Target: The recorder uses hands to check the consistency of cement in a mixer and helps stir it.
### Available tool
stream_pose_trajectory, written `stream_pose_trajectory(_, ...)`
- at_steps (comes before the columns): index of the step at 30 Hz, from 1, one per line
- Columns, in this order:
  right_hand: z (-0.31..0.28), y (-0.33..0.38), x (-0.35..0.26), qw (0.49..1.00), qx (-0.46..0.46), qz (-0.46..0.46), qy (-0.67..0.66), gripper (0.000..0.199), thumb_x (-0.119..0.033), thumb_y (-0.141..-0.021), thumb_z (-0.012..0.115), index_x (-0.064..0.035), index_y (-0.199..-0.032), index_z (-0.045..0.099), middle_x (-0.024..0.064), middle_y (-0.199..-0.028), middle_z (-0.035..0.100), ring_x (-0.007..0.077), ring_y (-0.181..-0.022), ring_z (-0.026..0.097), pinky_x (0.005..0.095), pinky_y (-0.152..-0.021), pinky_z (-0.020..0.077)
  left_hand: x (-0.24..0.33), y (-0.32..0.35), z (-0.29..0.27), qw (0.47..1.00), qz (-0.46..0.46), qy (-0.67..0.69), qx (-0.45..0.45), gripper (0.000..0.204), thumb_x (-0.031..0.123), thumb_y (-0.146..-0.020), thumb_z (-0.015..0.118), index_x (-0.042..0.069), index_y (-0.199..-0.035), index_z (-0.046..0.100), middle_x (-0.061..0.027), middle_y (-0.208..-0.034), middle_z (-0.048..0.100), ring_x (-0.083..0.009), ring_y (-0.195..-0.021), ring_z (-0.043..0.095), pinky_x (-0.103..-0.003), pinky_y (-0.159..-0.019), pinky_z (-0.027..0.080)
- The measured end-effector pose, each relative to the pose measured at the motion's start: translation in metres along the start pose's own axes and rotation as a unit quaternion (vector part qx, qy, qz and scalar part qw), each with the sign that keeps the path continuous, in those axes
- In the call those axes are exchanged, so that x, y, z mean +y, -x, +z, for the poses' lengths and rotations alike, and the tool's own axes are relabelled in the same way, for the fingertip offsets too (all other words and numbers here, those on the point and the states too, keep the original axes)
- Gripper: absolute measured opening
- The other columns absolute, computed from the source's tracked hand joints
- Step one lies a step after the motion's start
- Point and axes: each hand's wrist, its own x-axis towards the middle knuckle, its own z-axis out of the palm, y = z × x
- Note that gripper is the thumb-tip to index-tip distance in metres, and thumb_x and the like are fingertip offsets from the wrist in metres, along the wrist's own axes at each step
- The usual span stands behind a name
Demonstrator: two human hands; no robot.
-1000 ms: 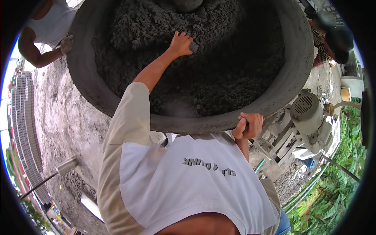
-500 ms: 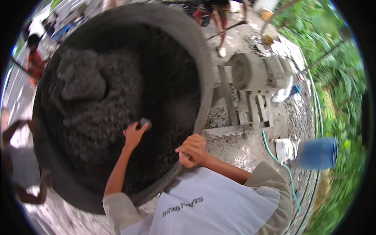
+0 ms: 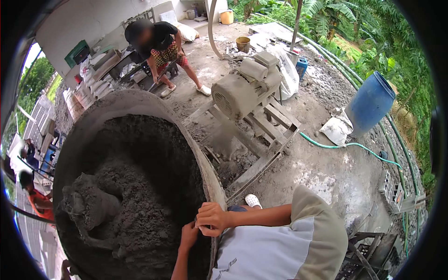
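Note:
A large round mixer drum (image 3: 205, 163), grey and caked with cement, stands at my left front. Dark, lumpy concrete mix (image 3: 140, 210) lies in it, around a cement-coated hub (image 3: 95, 205). My right hand (image 3: 212, 219) is closed, its fingers curled over the drum's near right rim. Just below it, inside the rim, my left hand (image 3: 188, 235) has its fingers bent in close against the right hand. Whatever the left fingers hold, if anything, is hidden.
A cement-covered motor (image 3: 238, 93) sits on a metal frame (image 3: 256, 168) beyond the drum. A person (image 3: 161, 42) bends over a long-handled tool behind it. Another person in orange (image 3: 39, 203) stands far left. A blue barrel (image 3: 371, 105) and a green hose (image 3: 345, 145) lie right.
My left hand has drawn back from over the mix, where it held a small greyish thing, to beside my right hand at the rim. The view has swung to the right.

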Motion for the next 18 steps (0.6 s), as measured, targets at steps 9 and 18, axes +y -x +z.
stream_pose_trajectory(9,-0.001,0.000,0.000,0.999,-0.018,0.019,0.020,0.003,-0.009,-0.064,0.058,-0.0096,-0.066,0.055,0.0009,-0.061,0.054,0.0192,-0.052,0.050,0.0315,-0.051,0.0351,0.011,0.006,-0.007,0.979,-0.117,0.141,0.089,0.046,0.038,-0.083,0.055,-0.007,-0.090,0.062,-0.0243,-0.071,0.061,-0.0275,-0.072,0.066,-0.037,-0.065,0.048)
stream_pose_trajectory(18,0.000,-0.002,0.000,1.000,-0.016,0.013,0.013,0.004,-0.008,-0.063,0.057,-0.0102,-0.064,0.055,-0.0006,-0.060,0.054,0.0186,-0.051,0.050,0.0308,-0.051,0.0356,-0.024,0.004,0.021,0.999,-0.038,0.003,0.022,0.044,0.039,-0.082,0.051,-0.003,-0.086,0.063,-0.0274,-0.083,0.061,-0.0397,-0.087,0.062,-0.044,-0.073,0.047)
